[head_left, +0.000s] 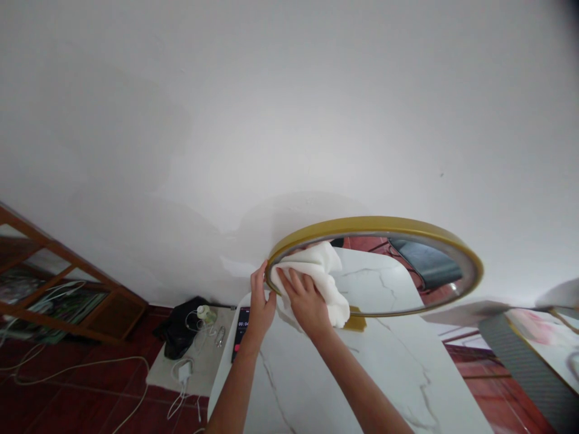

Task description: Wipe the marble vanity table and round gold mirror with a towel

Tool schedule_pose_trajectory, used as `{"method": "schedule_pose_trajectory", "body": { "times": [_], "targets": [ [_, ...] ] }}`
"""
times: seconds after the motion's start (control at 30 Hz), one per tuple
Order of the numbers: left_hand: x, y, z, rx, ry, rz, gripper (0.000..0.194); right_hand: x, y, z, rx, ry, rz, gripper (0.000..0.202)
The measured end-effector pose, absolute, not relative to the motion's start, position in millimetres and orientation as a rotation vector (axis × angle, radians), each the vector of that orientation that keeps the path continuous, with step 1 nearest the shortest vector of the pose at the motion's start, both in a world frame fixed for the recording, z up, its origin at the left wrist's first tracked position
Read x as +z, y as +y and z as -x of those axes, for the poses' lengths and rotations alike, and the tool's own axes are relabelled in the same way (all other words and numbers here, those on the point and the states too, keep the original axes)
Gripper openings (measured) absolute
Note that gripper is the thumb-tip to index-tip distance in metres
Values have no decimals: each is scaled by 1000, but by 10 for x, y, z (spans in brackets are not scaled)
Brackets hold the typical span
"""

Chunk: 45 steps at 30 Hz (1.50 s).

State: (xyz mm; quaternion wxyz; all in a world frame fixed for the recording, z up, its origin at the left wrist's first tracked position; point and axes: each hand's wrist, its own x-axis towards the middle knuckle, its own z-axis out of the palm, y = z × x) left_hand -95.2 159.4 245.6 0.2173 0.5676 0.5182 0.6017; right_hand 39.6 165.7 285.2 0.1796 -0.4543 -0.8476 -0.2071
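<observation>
A pale plain wall (pixel 289 120) is rising behind a white marble-patterned table (pixel 307 386). A round gold-framed mirror (pixel 380 283) is standing there, extending toward two o'clock from both hands. The left hand (pixel 261 302) is gripping its nine-o'clock edge; the right hand (pixel 310 304), flat with fingers extended, is pressing a crumpled white cloth (pixel 332 292) against its eight-o'clock area.

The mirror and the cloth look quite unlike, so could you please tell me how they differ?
The mirror is larger than the cloth. The mirror has a gold frame; the cloth is plain white. The mirror is smoothly rounded, the cloth crumpled. Both are touched: the left hand on the mirror, the right on the cloth.
</observation>
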Motion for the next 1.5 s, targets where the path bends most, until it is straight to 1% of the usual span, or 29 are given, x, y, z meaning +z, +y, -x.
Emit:
{"method": "schedule_pose_trajectory", "body": {
  "times": [0.3,0.43,0.57,0.8,0.9,1.0,1.17,1.3,1.4,1.5],
  "targets": [
    [2463,1592,975,1651,1437,-1619,68,3252,1624,-553,-542,-2099,1464,75],
    [2445,1588,977,1660,1442,-1618,67,3351,1617,-610,-538,-2003,1498,76],
    [2438,1581,964,1664,1447,-1605,71,3267,1618,-579,-541,-2079,1481,76],
    [2452,1585,958,1666,1454,-1579,67,2742,1649,-430,-538,-2293,1370,73],
    [2450,1588,964,1660,1455,-1586,66,2623,1668,-419,-510,-2322,1315,73],
    [2454,1586,963,1651,1459,-1591,68,2691,1675,-438,-486,-2311,1317,74],
    [2452,1578,966,1652,1439,-1618,73,3059,1656,-482,-549,-2171,1393,75],
    [2425,1576,991,1667,1428,-1627,72,3268,1643,-505,-542,-2013,1449,73],
    [2423,1575,994,1650,1423,-1625,72,3245,1648,-500,-531,-2002,1459,73],
    [2442,1576,975,1644,1441,-1604,72,3068,1664,-478,-533,-2120,1415,74]
  ]
}}
